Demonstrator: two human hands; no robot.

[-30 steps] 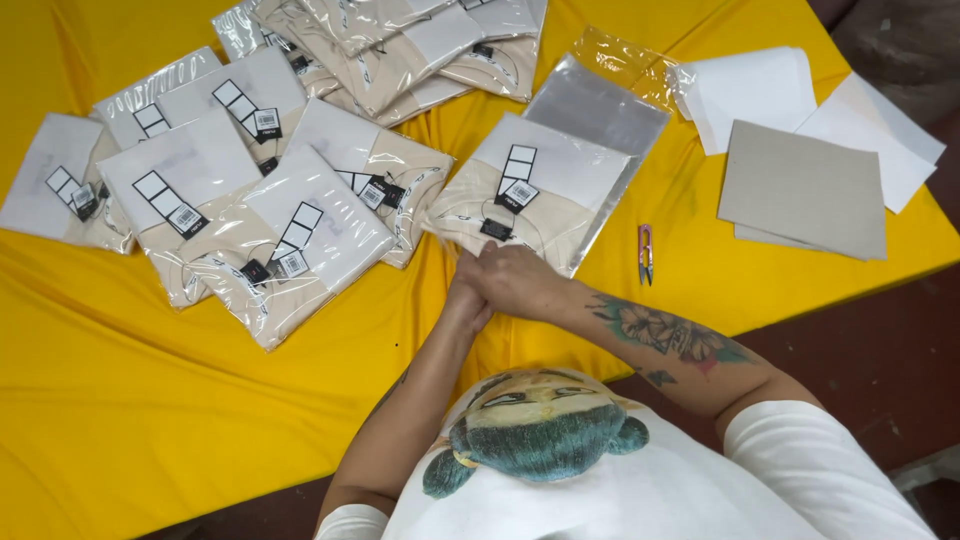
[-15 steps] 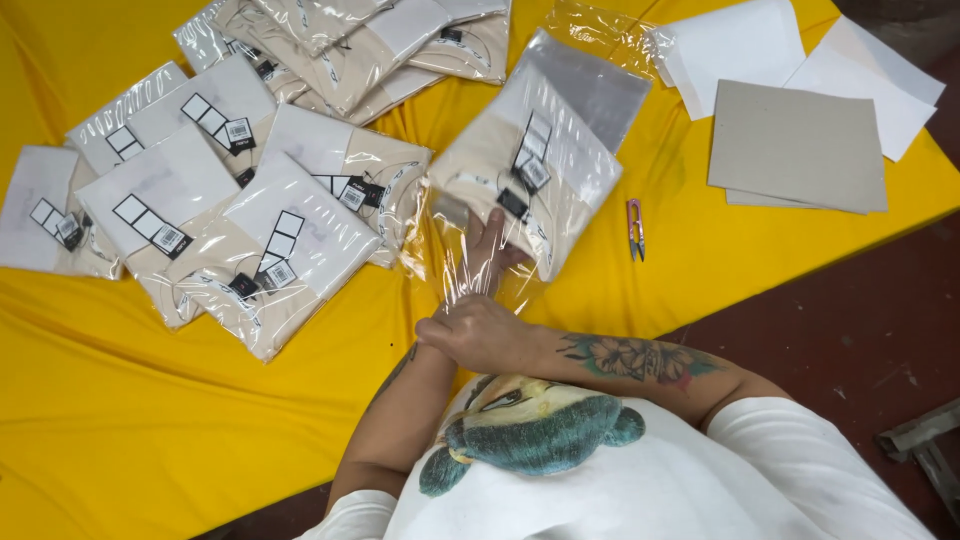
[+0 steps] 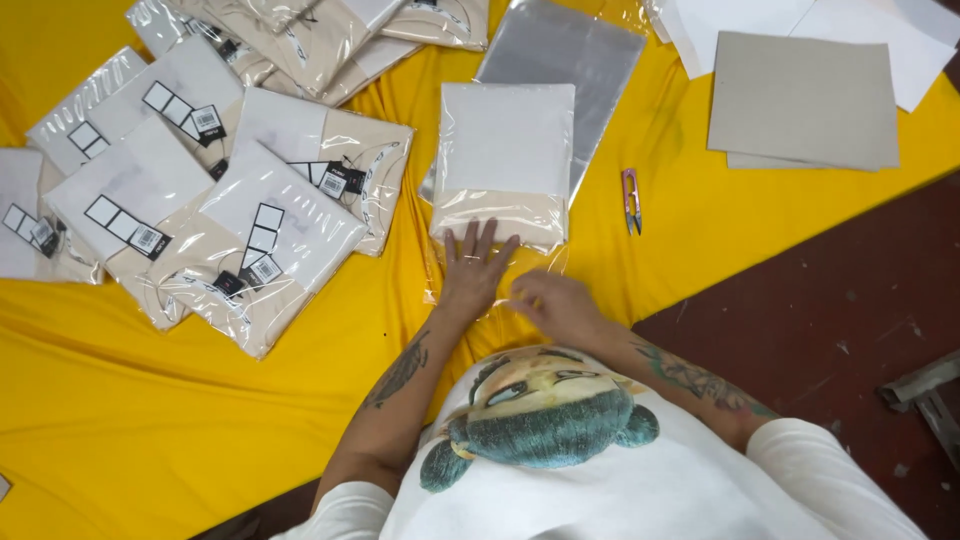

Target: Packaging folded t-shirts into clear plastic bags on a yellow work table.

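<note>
Pressing flat, open fingers, the left hand (image 3: 472,268) pins the bagged garment (image 3: 505,165) at twelve o'clock; the right hand (image 3: 552,300), loosely curled, pinches its flap, which could crease or tear.

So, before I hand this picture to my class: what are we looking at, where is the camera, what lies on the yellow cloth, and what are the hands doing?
There is no machine here. A person works with two bare hands, and the one camera sits on that person's head and looks straight down, so the white printed shirt fills the bottom edge. The left hand lies flat on the near end of a folded cream garment in a clear plastic bag. The right hand rests on the bag's loose open flap beside it; whether it pinches the film is not clear. Everything lies on a yellow cloth. To the left is a pile of bagged garments with tags. To the right lie small thread snips and grey card sheets, with white paper sheets beneath them.
</note>
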